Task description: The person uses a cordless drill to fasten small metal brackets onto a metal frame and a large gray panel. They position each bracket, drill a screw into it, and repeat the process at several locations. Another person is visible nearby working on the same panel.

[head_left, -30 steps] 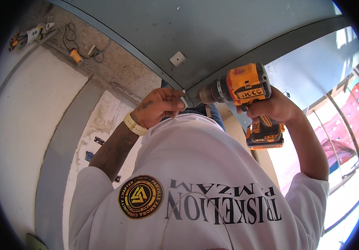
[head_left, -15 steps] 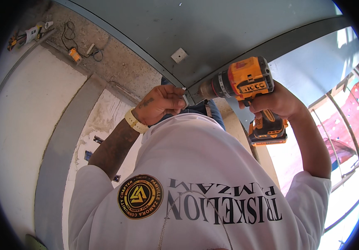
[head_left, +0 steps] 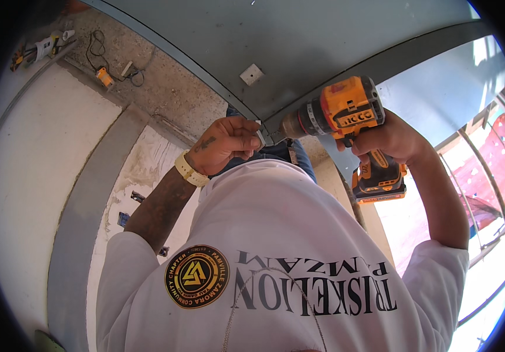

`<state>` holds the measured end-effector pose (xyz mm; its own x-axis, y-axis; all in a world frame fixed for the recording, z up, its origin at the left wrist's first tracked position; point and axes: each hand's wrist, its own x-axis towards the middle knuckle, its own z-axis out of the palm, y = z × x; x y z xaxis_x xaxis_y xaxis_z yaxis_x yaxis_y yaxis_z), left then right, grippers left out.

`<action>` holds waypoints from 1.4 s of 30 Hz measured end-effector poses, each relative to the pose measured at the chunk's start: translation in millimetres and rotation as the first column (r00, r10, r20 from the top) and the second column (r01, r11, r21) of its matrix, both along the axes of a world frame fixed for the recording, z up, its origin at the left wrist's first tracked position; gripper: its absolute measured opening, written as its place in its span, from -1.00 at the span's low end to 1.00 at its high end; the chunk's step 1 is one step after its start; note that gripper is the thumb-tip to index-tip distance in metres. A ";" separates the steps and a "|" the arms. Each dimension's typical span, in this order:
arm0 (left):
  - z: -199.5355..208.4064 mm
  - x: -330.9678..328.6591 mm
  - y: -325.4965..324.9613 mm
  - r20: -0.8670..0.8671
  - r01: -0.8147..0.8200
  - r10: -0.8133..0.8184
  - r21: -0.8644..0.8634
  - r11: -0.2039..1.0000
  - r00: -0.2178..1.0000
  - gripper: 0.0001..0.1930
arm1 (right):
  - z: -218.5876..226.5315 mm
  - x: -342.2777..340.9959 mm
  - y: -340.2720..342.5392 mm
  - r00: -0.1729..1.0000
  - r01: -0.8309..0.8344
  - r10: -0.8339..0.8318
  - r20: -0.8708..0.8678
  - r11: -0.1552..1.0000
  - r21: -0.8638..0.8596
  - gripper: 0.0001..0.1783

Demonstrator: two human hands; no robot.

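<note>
My right hand (head_left: 387, 141) is wrapped round the handle of a yellow and black cordless drill (head_left: 352, 105). The drill lies sideways, its chuck pointing left at the corner edge of a grey panel (head_left: 199, 41). Just left of the chuck, my left hand (head_left: 229, 144) pinches a small light-grey metal piece (head_left: 260, 134) between thumb and fingers. That piece sits against or very near the panel's edge; whether the drill's tip touches it I cannot make out.
A white square plate (head_left: 252, 74) is on the grey panel. On the rough floor at the upper left lie a yellow device (head_left: 104, 76) with a black cord and a bundle of tools (head_left: 41, 50). A pale wall (head_left: 41, 135) stands at left, with metal bars (head_left: 487, 170) at right.
The drill has shifted and tilted very slightly, its battery end swinging a little right and up. My left hand stays in place on the metal piece.
</note>
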<state>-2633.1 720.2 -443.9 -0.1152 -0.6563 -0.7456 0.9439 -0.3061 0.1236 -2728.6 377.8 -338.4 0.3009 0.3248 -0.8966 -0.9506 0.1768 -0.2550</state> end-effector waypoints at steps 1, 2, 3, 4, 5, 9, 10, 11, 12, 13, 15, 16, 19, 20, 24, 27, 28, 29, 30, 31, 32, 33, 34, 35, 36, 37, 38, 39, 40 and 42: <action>0.5 -0.6 0.3 0.007 -0.001 0.001 -0.005 1.000 1.000 -0.72 | 0.5 1.2 0.2 1.000 -0.016 0.016 -0.012 1.000 -0.012 -0.42; 1.0 -1.2 0.9 0.013 -0.004 0.004 -0.010 1.000 1.000 -0.72 | 1.1 3.3 0.6 0.999 -0.033 0.032 -0.024 0.999 -0.025 -0.42; 1.5 -1.9 1.6 0.019 -0.007 0.007 -0.006 1.000 1.000 -0.72 | 1.9 6.2 1.2 0.998 -0.055 0.055 -0.021 0.998 -0.034 -0.42; 2.0 -2.7 2.2 0.025 -0.009 0.009 -0.003 1.000 1.000 -0.71 | 2.9 10.1 2.0 0.997 -0.077 0.077 -0.019 0.996 -0.042 -0.43; 2.9 -3.9 3.7 0.030 -0.013 0.013 0.003 1.000 0.999 -0.71 | 4.1 14.2 3.3 0.995 -0.100 0.099 -0.017 0.994 -0.049 -0.43; 2.1 -5.5 1.5 0.043 -0.027 0.027 -0.012 1.000 0.999 -0.73 | 10.9 37.2 1.3 0.976 -0.217 0.213 -0.040 0.969 -0.118 -0.46; 2.8 -4.3 -1.7 0.047 -0.026 0.027 -0.019 0.999 0.999 -0.75 | 11.7 42.0 -1.1 0.973 -0.231 0.230 -0.028 0.967 -0.106 -0.46; 3.6 -4.4 -1.7 0.051 -0.026 0.028 -0.023 0.999 0.998 -0.77 | 10.8 46.6 -1.4 0.969 -0.247 0.247 -0.016 0.965 -0.091 -0.47; 3.7 -4.8 -1.4 0.053 -0.023 0.024 -0.028 0.999 0.998 -0.77 | 10.1 51.3 -1.7 0.965 -0.263 0.264 -0.005 0.962 -0.077 -0.47; 3.6 -5.2 -1.1 0.056 -0.019 0.021 -0.033 0.999 0.998 -0.77 | 9.9 56.7 -2.2 0.957 -0.291 0.291 -0.009 0.953 -0.079 -0.48; 2.2 -6.3 0.7 0.049 -0.010 0.012 -0.029 1.000 0.999 -0.75 | 11.3 67.1 -1.8 0.938 -0.347 0.347 -0.016 0.934 -0.081 -0.49; -0.7 -7.5 1.9 0.038 -0.004 0.005 -0.021 1.000 0.999 -0.72 | 13.0 70.2 -0.3 0.931 -0.363 0.363 -0.014 0.926 -0.102 -0.50; -6.2 -7.0 3.3 0.003 -0.004 0.004 -0.029 1.000 1.000 -0.71 | 16.2 79.6 3.0 0.914 -0.402 0.407 -0.001 0.903 -0.149 -0.51; -6.7 -7.8 3.8 -0.011 -0.007 0.007 -0.039 0.999 1.000 -0.71 | 18.3 81.5 4.2 0.911 -0.408 0.413 0.003 0.900 -0.156 -0.52; -7.4 -9.5 4.9 0.028 0.004 -0.003 -0.055 0.998 1.000 -0.73 | 24.4 90.5 8.6 0.888 -0.452 0.459 0.007 0.877 -0.164 -0.52; -8.6 -9.9 5.9 0.052 0.009 -0.005 -0.063 0.998 0.999 -0.73 | 26.4 94.3 10.7 0.885 -0.458 0.465 0.005 0.874 -0.163 -0.53; -8.6 -10.1 6.2 0.063 0.016 -0.011 -0.069 0.998 0.998 -0.72 | 26.3 94.6 11.1 0.886 -0.457 0.464 0.003 0.874 -0.167 -0.53; -7.8 -10.6 6.7 0.073 0.024 -0.019 -0.073 0.997 0.997 -0.70 | 26.4 93.5 11.4 0.887 -0.455 0.462 0.000 0.874 -0.171 -0.52; -7.8 -11.6 7.3 0.075 0.022 -0.016 -0.081 0.996 0.997 -0.69 | 26.9 93.3 11.6 0.888 -0.453 0.460 -0.003 0.874 -0.174 -0.52; -8.6 -12.8 7.9 0.077 0.020 -0.013 -0.089 0.996 0.997 -0.69 | 27.8 95.2 11.4 0.876 -0.476 0.483 -0.003 0.862 -0.173 -0.52; -9.8 -13.2 8.0 0.078 0.018 -0.011 -0.095 0.995 0.997 -0.68 | 26.4 97.8 10.8 0.863 -0.498 0.504 -0.004 0.850 -0.171 -0.51; -10.4 -12.9 7.9 0.092 0.029 -0.020 -0.093 0.995 0.996 -0.68 | 24.9 100.1 10.4 0.851 -0.519 0.526 -0.005 0.838 -0.168 -0.50; -10.5 -12.0 7.6 0.106 0.040 -0.030 -0.091 0.995 0.994 -0.67 | 23.5 101.4 10.4 0.852 -0.515 0.523 0.004 0.842 -0.162 -0.48; -8.8 -11.5 7.6 0.119 0.054 -0.043 -0.090 0.994 0.992 -0.67 | 23.8 101.8 10.9 0.856 -0.510 0.517 0.011 0.846 -0.155 -0.47; -7.5 -12.0 7.6 0.122 0.056 -0.045 -0.088 0.995 0.992 -0.66 | 24.1 102.4 11.4 0.859 -0.504 0.512 0.019 0.851 -0.149 -0.45; -6.2 -12.8 7.3 0.125 0.058 -0.046 -0.087 0.995 0.991 -0.66 | 25.1 104.7 11.6 0.848 -0.523 0.530 0.005 0.839 -0.150 -0.44; -6.9 -12.9 6.8 0.131 0.057 -0.046 -0.083 0.995 0.990 -0.65 | 23.8 109.5 11.2 0.835 -0.545 0.550 -0.006 0.825 -0.150 -0.42; -7.4 -12.4 6.3 0.135 0.060 -0.048 -0.083 0.995 0.990 -0.65 | 22.2 112.6 11.1 0.821 -0.566 0.570 -0.016 0.811 -0.150 -0.41; -7.8 -11.6 5.7 0.139 0.063 -0.051 -0.084 0.995 0.989 -0.64 | 20.4 113.2 10.4 0.824 -0.562 0.566 -0.017 0.814 -0.146 -0.40; -3.9 -11.2 4.2 0.167 0.089 -0.075 -0.078 0.993 0.983 -0.68 | 20.4 111.3 10.0 0.829 -0.556 0.558 -0.025 0.819 -0.139 -0.38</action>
